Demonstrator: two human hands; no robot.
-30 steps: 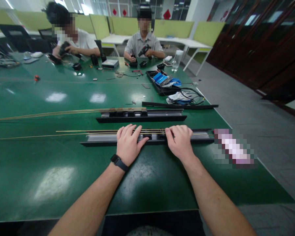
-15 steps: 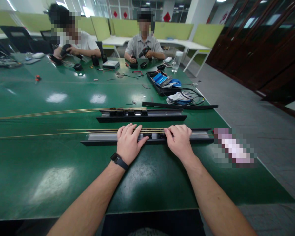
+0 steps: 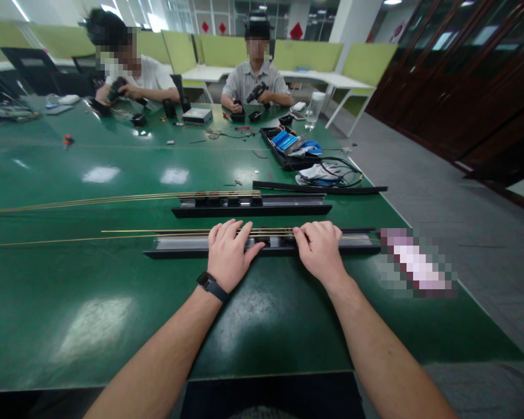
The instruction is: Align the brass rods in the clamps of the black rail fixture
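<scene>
Across the green table in front of me lies a long black rail (image 3: pixel 187 254) with a pale inner channel. Several thin brass-coloured rods (image 3: pixel 131 231) run lengthwise over it and stick out past its left end. My left hand (image 3: pixel 229 247) is laid over the rail, fingers curled over the far side and thumb spread along the near side, holding it. Farther right, my right hand (image 3: pixel 319 244) is closed, with thumb and forefinger pinched at the rods; the fingertips are partly hidden. Between the hands, small black blocks (image 3: pixel 262 240) sit in the channel.
A second black rail (image 3: pixel 253 210) with rods lies just beyond. Behind it are a black strip (image 3: pixel 318 188), a glove (image 3: pixel 321 173) with cables, and a black tray (image 3: pixel 283 157) of parts. Two people sit opposite, holding drills (image 3: pixel 257 91). A blurred-out object (image 3: pixel 419 262) lies at right.
My right hand has shifted very slightly to the right along the rail. My left hand and the rail look unmoved.
</scene>
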